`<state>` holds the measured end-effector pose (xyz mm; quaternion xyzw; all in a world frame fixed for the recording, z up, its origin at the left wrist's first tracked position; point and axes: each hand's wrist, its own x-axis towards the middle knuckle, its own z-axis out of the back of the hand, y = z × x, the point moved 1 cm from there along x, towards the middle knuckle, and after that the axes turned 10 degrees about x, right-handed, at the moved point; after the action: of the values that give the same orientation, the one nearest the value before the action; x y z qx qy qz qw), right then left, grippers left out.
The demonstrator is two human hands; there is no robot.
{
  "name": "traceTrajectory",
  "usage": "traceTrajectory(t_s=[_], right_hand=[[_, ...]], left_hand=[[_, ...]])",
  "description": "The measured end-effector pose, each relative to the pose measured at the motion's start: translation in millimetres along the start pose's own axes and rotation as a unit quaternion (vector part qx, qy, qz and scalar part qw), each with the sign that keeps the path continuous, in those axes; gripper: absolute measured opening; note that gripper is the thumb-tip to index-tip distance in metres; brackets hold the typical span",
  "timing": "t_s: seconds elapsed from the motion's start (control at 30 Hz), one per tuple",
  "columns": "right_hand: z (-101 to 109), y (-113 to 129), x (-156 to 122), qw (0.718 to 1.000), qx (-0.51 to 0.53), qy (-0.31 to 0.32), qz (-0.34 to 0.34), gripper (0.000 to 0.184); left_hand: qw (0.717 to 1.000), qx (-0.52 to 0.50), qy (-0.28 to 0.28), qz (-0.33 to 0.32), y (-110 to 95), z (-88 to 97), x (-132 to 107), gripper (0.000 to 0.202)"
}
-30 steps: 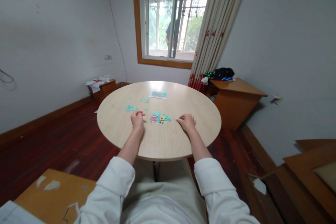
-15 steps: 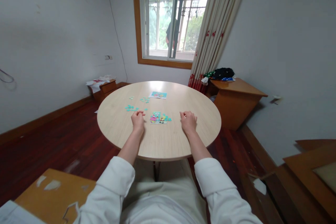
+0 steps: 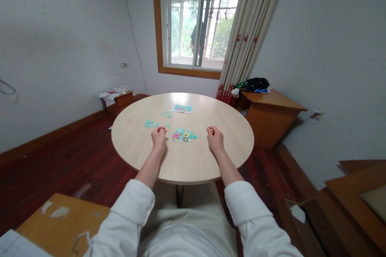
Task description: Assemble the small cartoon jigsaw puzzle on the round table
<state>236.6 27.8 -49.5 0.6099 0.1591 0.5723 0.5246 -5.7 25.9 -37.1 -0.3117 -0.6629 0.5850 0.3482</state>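
A partly joined jigsaw puzzle (image 3: 181, 135) with bright cartoon figures lies on the round table (image 3: 193, 164) between my hands. My left hand (image 3: 159, 138) rests just left of it, fingers curled in a loose fist, with nothing visible in them. On the other side, apart from the puzzle, my right hand (image 3: 215, 139) has its thumb and fingertips pinched together; anything between them is too small to make out. Loose teal puzzle pieces (image 3: 150, 123) lie beyond my left hand, and paler pieces (image 3: 166, 114) lie farther back. A picture sheet (image 3: 181, 109) sits behind the puzzle.
A wooden desk (image 3: 271, 104) bearing a heap of dark cloth (image 3: 256, 84) stands at the right. Papers (image 3: 116, 92) top a small cabinet at the back left. A yellowish board (image 3: 63, 213) is near my left elbow. Beyond the window (image 3: 196, 20) is a person.
The fingers of my right hand have curled in more closely. My left hand stays almost still, and the puzzle and loose pieces keep their places.
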Motion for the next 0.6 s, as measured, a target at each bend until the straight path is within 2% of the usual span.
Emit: traceTrajectory(t_s=[0.17, 0.3, 0.43, 0.6], right_hand=[[-2.3, -9.6, 2.4, 0.996, 0.082, -0.005, -0.035, 0.035], [-3.3, -13.9, 5.5, 0.993, 0.108, -0.035, -0.034, 0.036], [-3.0, -12.7, 6.7, 0.990, 0.122, -0.052, -0.044, 0.039], [-2.9, -7.2, 5.2, 0.981, 0.166, -0.051, -0.089, 0.038]], left_hand=[[1.000, -0.003, -0.002, 0.005, -3.6, 0.4, -2.3, 0.015], [1.000, -0.004, -0.004, 0.007, -4.5, 0.4, -3.0, 0.016], [1.000, -0.008, -0.001, 0.010, -5.5, 0.3, -4.0, 0.016], [1.000, -0.008, 0.000, 0.005, -4.6, 0.4, -3.2, 0.015]])
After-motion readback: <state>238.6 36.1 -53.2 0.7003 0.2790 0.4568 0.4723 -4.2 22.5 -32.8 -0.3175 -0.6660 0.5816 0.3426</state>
